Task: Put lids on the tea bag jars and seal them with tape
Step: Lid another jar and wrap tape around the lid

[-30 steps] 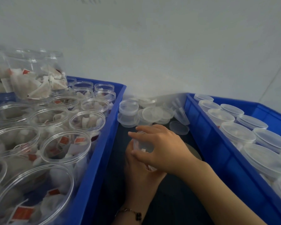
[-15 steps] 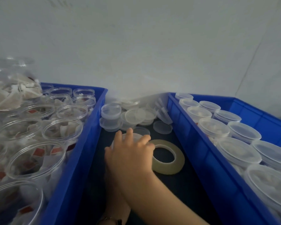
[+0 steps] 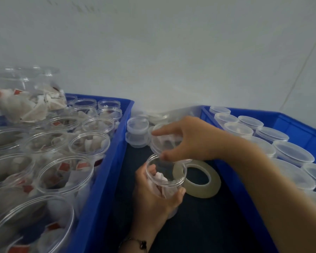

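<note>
My left hand (image 3: 151, 199) grips a clear open jar (image 3: 165, 178) with tea bags inside, held upright over the dark mat between two blue crates. Just above its mouth, my right hand (image 3: 188, 141) holds a clear round lid (image 3: 162, 141) by its rim between thumb and fingers, tilted. A roll of clear tape (image 3: 201, 181) lies flat on the mat to the right of the jar, touching neither hand.
The left blue crate (image 3: 106, 172) holds several open jars of tea bags. The right blue crate (image 3: 299, 125) holds several lidded jars. Loose clear lids (image 3: 138, 130) are piled at the back of the mat by the white wall.
My right hand has lifted off the jar and now holds a lid above it. The jar's open mouth and my left hand, earlier covered, show. The view shifted right.
</note>
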A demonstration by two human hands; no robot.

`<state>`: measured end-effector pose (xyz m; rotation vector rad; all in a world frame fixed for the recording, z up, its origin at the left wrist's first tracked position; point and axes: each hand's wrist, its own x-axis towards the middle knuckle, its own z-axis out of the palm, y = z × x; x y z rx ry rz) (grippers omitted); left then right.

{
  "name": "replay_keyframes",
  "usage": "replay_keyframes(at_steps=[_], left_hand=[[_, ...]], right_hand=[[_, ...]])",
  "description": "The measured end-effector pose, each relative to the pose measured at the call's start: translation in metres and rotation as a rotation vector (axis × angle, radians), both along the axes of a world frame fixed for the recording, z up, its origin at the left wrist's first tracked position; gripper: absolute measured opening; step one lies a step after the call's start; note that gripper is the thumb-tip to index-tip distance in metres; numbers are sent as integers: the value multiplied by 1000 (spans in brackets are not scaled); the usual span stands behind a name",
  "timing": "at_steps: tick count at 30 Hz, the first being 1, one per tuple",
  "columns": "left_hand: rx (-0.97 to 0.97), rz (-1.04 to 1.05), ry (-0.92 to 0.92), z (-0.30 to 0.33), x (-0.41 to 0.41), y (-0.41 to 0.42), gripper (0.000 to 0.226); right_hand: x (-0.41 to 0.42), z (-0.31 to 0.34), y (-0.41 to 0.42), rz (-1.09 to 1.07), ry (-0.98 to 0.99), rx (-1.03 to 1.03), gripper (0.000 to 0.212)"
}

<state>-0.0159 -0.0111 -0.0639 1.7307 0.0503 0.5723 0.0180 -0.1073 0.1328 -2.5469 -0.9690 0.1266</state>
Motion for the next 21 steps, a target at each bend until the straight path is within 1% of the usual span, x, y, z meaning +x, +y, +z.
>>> replay_keyframes(at_steps=[1, 2, 3, 5, 7, 9, 13, 16, 18, 21], left_hand=[[-66, -5, -51, 9, -1, 3, 81], [-82, -35, -71, 8, -1, 4, 80], [-53, -18, -99, 11, 5, 6, 81], [-56, -38, -95, 7, 0, 3, 86], [-98, -47, -117, 5, 1, 2, 90], [-111, -51, -110, 2, 6, 2, 89], [-138, -67, -101, 5, 5, 0, 85], [-172, -74, -79, 5, 6, 1, 91], [-145, -18, -74, 5, 5, 1, 95], [-94, 32, -27, 6, 5, -1, 91]], right_hand=[[2, 2, -2, 18, -11, 45, 59], [3, 1, -1, 39, -24, 42, 60], [2, -3, 0, 64, -38, 1, 60], [-1, -20, 4, 87, -71, -127, 60], [-3, -36, 7, 90, -115, -183, 60], [-2, -43, 8, 71, -136, -193, 61], [4, -49, 13, 74, -109, -268, 62], [6, -51, 17, 65, -138, -313, 63], [6, -55, 18, 49, -182, -332, 63], [3, -62, 18, 25, -240, -343, 63]])
